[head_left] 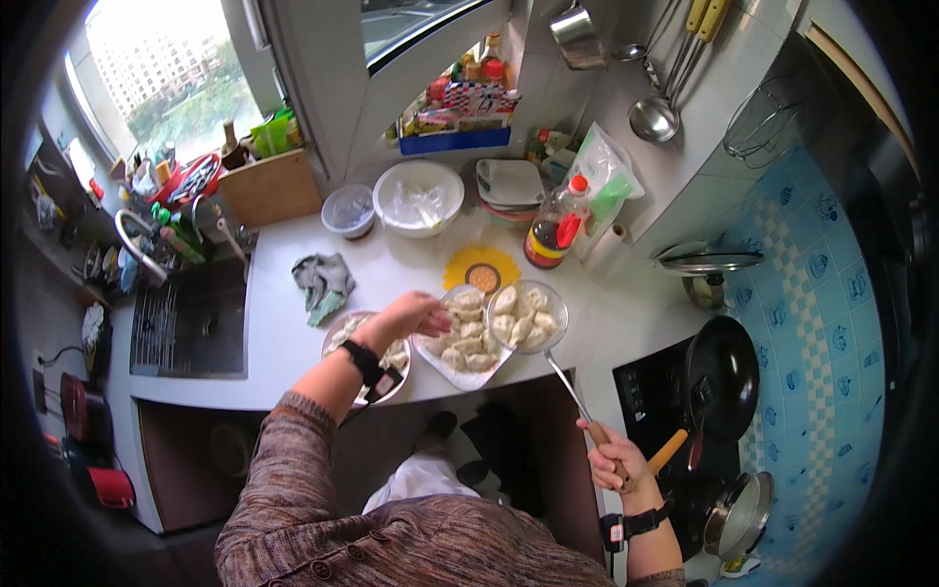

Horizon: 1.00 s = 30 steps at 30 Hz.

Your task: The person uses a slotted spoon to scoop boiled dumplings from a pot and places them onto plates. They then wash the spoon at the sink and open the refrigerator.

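Right hand [618, 458]: fingers wrapped round wooden-handled circular metal strainer [565, 380]; keep level under whitish dumplings [523, 321]. Left hand [416, 315]: finger closure unclear.

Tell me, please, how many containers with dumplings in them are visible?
3: the strainer in the right hand, the white dish left of it, and the round bowl further left, partly hidden by the left forearm. Others could be hidden.

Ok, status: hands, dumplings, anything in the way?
Right hand gripping strainer. Left hand over tray's left side, grip unclear. Dumplings in strainer and tray. Nothing visibly blocking strainer.
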{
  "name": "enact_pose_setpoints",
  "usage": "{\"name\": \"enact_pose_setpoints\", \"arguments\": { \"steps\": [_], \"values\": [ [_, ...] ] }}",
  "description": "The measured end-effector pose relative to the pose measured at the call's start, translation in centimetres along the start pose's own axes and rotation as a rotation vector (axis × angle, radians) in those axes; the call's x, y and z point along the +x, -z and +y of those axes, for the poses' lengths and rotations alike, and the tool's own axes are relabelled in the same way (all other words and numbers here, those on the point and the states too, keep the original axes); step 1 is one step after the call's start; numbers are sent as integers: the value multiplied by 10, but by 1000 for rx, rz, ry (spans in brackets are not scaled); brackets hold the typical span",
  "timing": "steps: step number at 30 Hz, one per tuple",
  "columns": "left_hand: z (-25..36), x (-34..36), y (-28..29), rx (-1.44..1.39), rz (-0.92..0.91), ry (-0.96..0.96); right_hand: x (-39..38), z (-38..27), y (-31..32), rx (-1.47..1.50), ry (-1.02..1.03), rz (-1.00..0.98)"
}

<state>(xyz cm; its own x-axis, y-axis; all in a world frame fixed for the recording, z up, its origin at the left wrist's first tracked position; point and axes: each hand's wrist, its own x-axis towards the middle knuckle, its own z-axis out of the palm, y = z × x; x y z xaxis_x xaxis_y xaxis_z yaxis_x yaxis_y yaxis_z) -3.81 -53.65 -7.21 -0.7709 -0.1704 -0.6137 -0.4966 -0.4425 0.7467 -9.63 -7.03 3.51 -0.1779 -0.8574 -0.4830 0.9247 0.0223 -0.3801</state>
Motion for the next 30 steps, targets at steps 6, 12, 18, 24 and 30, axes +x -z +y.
{"name": "enact_pose_setpoints", "arguments": {
  "steps": [6,12,18,24,30],
  "values": [
    [113,151,-12,1,55,-135,15,8,-12,54,9,67],
    [143,252,-27,14,206,-110,25,16,-41,93,39,237],
    [145,282,-10,187,240,-139,28,20,-61,113,56,302],
    [146,255,-10,3,138,-223,31,21,-59,116,57,293],
    [138,200,4,-96,64,-404,31,17,-54,117,50,262]
  ]
}}
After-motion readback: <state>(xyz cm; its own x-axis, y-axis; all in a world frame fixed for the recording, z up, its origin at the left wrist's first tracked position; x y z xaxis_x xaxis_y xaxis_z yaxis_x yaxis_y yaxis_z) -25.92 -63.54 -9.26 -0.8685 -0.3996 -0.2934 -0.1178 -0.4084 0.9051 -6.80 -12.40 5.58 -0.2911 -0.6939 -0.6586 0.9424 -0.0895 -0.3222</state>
